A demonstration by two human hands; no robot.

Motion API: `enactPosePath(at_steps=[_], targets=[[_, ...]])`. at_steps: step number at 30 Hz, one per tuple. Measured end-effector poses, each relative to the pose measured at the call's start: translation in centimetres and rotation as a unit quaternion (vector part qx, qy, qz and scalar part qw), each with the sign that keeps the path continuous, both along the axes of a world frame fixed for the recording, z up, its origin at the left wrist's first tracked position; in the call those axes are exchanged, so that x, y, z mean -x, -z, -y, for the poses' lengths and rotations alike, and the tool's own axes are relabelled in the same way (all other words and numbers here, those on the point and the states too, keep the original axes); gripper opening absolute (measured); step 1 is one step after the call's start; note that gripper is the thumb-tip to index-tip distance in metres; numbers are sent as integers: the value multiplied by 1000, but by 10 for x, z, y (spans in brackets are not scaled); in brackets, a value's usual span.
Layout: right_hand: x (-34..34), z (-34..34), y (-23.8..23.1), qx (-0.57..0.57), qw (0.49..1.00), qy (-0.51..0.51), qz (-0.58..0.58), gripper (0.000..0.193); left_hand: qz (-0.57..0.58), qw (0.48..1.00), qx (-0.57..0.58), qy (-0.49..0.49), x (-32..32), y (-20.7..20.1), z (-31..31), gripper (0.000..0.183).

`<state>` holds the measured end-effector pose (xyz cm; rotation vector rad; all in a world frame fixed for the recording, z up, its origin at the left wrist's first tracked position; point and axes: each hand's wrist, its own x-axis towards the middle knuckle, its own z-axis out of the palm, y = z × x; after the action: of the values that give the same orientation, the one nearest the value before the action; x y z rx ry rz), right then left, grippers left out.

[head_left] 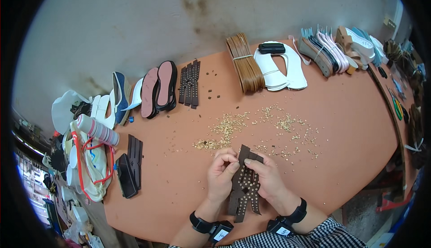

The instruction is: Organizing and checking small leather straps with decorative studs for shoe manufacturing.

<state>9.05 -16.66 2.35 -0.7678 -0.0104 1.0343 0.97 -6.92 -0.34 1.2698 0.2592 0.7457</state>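
Observation:
A dark brown sandal upper (245, 188) made of crossing straps, dotted with rows of gold studs, is held up over the near part of the table. Its right side is gripped by my right hand (269, 176), the thumb pressed on the front near the top. My left hand (221, 176) is closed at the upper's left edge, thumb and forefinger pinched together; whatever lies between them is too small to make out. Just beyond both hands, many loose gold studs (231, 124) are scattered on the orange-brown tabletop (170, 180).
Pink-topped soles (167, 84) and a stack of studded brown uppers (189, 84) stand at the back. A bundle of brown strips (246, 64), white cutouts (294, 68) and shoe samples line the far right. Left are a black case (127, 176), dark straps (134, 158) and a striped cup stack (98, 130).

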Motion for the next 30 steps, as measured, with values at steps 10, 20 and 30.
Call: enactPosePath(at_steps=[10, 20, 30], targets=[[2, 1, 2, 2, 998, -21, 63, 15, -12, 999, -13, -33, 0, -7, 1, 9], [0, 2, 1, 43, 983, -32, 174, 16, 42, 994, 98, -21, 0, -4, 5, 18], [-2, 4, 2, 29, 986, -45, 156, 15, 26, 997, 59, -31, 6, -3, -3, 25]])
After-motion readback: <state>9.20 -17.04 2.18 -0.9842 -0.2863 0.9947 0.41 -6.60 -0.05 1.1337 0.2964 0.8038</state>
